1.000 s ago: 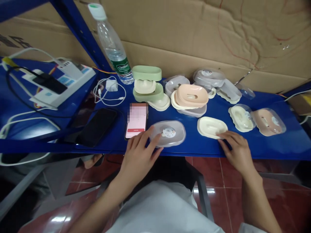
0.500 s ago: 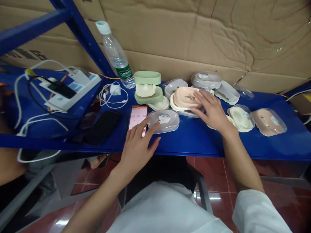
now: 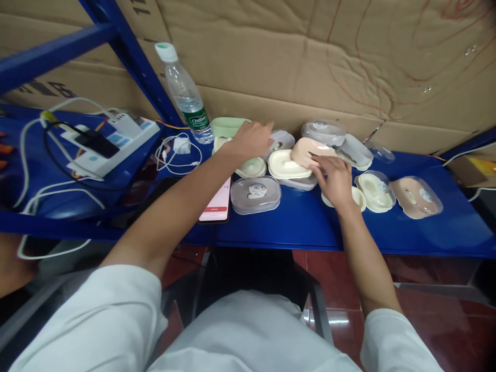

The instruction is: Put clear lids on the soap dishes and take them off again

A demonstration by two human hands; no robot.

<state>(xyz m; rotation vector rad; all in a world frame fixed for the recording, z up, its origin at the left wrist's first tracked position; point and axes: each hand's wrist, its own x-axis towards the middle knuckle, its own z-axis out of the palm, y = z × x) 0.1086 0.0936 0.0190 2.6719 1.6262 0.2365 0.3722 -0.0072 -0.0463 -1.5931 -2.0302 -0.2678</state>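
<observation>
My right hand (image 3: 334, 178) pinches a peach oval plastic dish (image 3: 310, 150) by its near right edge. The dish is tilted, above a cream oval tray (image 3: 287, 166) that lies on a grey piece. Farther left, my left hand (image 3: 253, 138) reaches over the stacked green box (image 3: 228, 124) and cream pieces, its fingers stretched out to the right. I cannot tell whether it touches them. Nearest the front edge lies a grey oval box with a clear lid (image 3: 256, 195). Part of the green box is hidden by my left forearm.
Lidded cream (image 3: 375, 191) and peach boxes (image 3: 415, 197) lie on the blue table (image 3: 298, 222) at right, with grey ones (image 3: 323, 133) behind. A phone (image 3: 215, 209), water bottle (image 3: 189, 101), charger cable (image 3: 180, 147) and power strip (image 3: 126, 137) are at left. Cardboard (image 3: 271, 62) stands behind.
My left hand has moved from beside the phone up and right to the green stack. My right hand has shifted the peach dish right and tilted it, uncovering the cream tray.
</observation>
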